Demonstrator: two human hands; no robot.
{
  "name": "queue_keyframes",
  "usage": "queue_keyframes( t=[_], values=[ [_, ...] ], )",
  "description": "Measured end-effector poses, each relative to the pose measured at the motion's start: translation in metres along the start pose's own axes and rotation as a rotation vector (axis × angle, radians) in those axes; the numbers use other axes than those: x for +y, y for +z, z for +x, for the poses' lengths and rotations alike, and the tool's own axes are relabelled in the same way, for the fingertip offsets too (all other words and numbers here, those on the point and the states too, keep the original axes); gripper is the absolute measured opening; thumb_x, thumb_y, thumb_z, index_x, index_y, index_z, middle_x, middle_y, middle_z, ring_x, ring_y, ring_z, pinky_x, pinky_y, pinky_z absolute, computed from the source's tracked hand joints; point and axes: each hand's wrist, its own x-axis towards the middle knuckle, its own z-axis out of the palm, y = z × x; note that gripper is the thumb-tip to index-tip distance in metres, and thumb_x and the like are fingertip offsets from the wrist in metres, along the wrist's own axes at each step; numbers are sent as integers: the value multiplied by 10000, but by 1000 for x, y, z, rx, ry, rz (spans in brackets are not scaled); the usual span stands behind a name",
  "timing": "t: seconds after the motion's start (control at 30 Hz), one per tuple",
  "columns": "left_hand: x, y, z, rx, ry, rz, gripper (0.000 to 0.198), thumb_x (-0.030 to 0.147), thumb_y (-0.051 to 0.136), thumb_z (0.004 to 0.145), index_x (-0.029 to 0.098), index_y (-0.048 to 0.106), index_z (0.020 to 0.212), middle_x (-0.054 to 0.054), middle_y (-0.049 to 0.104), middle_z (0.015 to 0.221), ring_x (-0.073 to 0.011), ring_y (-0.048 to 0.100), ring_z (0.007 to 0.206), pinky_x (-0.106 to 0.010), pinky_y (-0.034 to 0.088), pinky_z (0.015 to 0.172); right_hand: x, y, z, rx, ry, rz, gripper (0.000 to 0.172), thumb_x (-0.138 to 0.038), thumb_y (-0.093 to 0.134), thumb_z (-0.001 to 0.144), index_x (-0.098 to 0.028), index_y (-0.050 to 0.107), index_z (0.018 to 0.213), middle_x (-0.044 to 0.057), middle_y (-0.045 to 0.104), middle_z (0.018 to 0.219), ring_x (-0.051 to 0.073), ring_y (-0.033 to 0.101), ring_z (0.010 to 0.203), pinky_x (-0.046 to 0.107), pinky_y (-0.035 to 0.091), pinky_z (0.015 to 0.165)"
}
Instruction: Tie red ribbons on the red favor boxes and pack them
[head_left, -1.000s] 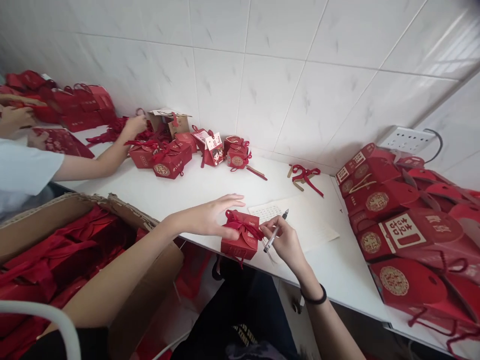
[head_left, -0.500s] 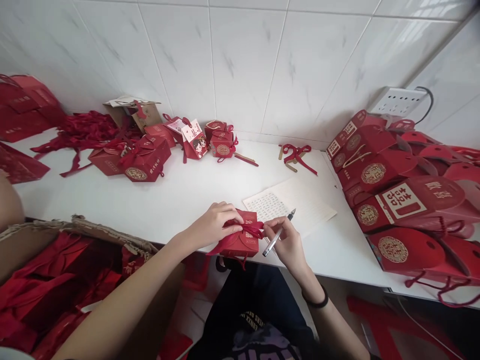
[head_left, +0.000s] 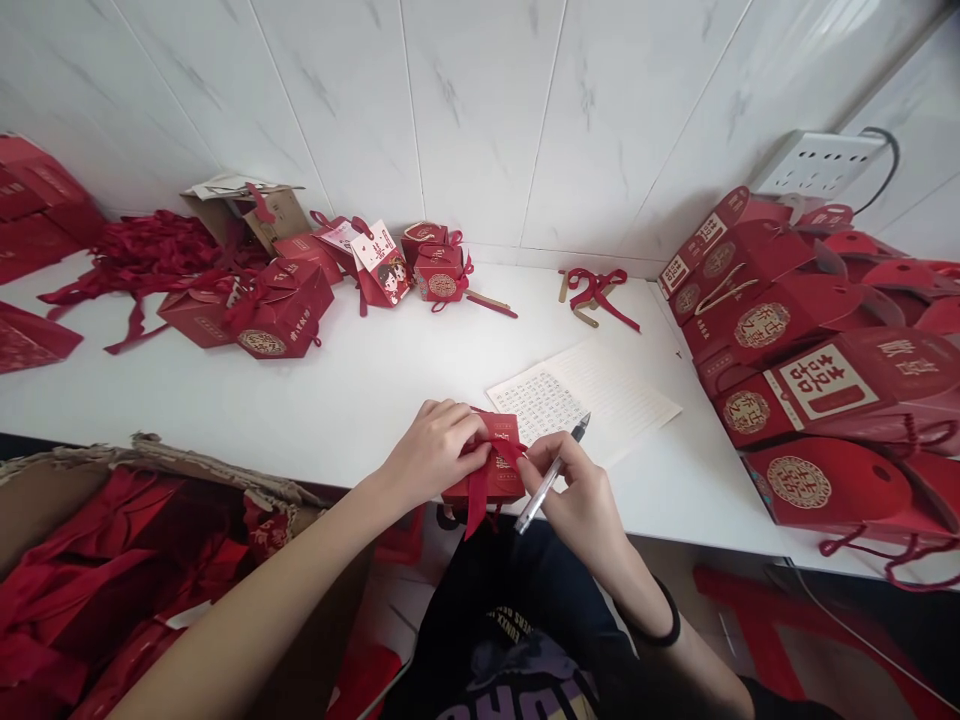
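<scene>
At the front edge of the white table sits a small red gift box [head_left: 504, 485] with gold characters on top. A red ribbon [head_left: 478, 503] crosses its lid, one tail hanging down the front. My left hand [head_left: 439, 445] rests over the box's left side, its fingers pinching the ribbon. On the right, my right hand [head_left: 577, 490] pinches the ribbon's other part between thumb and forefinger. It also holds a silver pen [head_left: 544, 490] across the palm, tip pointing up and away. Just behind the box lies a lined sheet of paper [head_left: 622, 400] with rows of handwriting.
Red gift boxes [head_left: 810, 390] are piled at the right, below a power strip [head_left: 821, 162]. Finished-looking boxes [head_left: 281, 310] and a ribbon heap [head_left: 154, 255] stand at back left. Ribbon pieces [head_left: 596, 295] lie near the wall. A cardboard carton [head_left: 300, 520] holds red boxes at lower left.
The ribbon's tail has swung from pointing left to hanging down the box's front. Both hands stay at the box, and the pen has tilted steeper. The view has shifted slightly.
</scene>
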Motion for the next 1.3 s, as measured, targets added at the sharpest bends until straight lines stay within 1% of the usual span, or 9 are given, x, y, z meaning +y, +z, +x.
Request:
queue_keyframes(
  t=[0.17, 0.27, 0.4, 0.53, 0.7, 0.8, 0.97, 1.1, 1.3],
  values=[
    [0, -3, 0, -8, -9, -80, 33, 213, 553, 782, 187, 538, 795, -5, 580, 819, -171, 523, 831, -343, 394, 803, -3, 11, -14, -4, -21, 9, 77, -252, 534, 829, -219, 493, 774, -11, 578, 698, 125, 540, 602, 222, 453, 549],
    [1, -3, 0, -10, -22, -89, 13, 191, 528, 778, 185, 530, 767, -7, 578, 805, -170, 516, 810, -350, 408, 796, -2, 15, -18, 11, -18, -15, 90, -257, 542, 825, -222, 490, 760, -9, 577, 691, 132, 533, 600, 235, 450, 552],
    [2, 0, 0, 15, -23, -86, 63, 159, 497, 789, 185, 506, 733, -16, 576, 786, -169, 507, 785, -346, 438, 775, -2, 16, -18, -2, -8, -56, 92, -243, 522, 826, -224, 479, 747, -7, 566, 677, 144, 512, 608, 254, 432, 563],
    [6, 1, 0, 50, -38, -81, 80, 173, 485, 815, 188, 486, 737, -23, 571, 776, -174, 517, 772, -347, 455, 749, 0, 17, -16, 32, -24, -29, 120, -219, 490, 812, -224, 426, 711, -17, 522, 656, 141, 492, 623, 242, 402, 559],
    [8, -2, 1, 21, -93, -191, 50, 143, 528, 755, 188, 506, 763, -16, 564, 792, -168, 533, 799, -321, 475, 740, -1, 17, -14, 29, -13, 45, 122, -207, 484, 802, -221, 404, 710, -32, 487, 647, 120, 458, 576, 227, 368, 531],
    [8, 0, 2, 29, -102, -150, 67, 142, 512, 763, 190, 486, 725, -13, 551, 764, -168, 517, 774, -322, 473, 718, -1, 18, -14, 27, -15, 39, 117, -209, 479, 806, -220, 407, 715, -31, 492, 654, 128, 461, 595, 246, 369, 574],
    [10, 6, 1, 73, -94, -58, 93, 136, 492, 775, 189, 459, 707, -10, 532, 737, -162, 487, 728, -313, 455, 682, -1, 21, -15, 67, -109, -82, 120, -163, 464, 789, -212, 400, 698, -57, 486, 625, 115, 450, 573, 298, 325, 695],
    [9, 8, 0, 108, -101, -47, 78, 133, 484, 773, 183, 463, 716, -12, 533, 739, -159, 488, 715, -306, 450, 662, -1, 20, -19, 72, -111, -149, 128, -167, 455, 788, -210, 388, 687, -61, 485, 611, 116, 426, 556, 299, 297, 684],
    [7, 7, 1, 112, -93, -60, 62, 143, 488, 782, 176, 478, 731, -13, 540, 750, -159, 492, 727, -307, 453, 678, 3, 11, -25, 50, -39, -166, 146, -186, 459, 793, -212, 376, 676, -49, 495, 623, 131, 431, 580, 297, 311, 680]
  ],
)
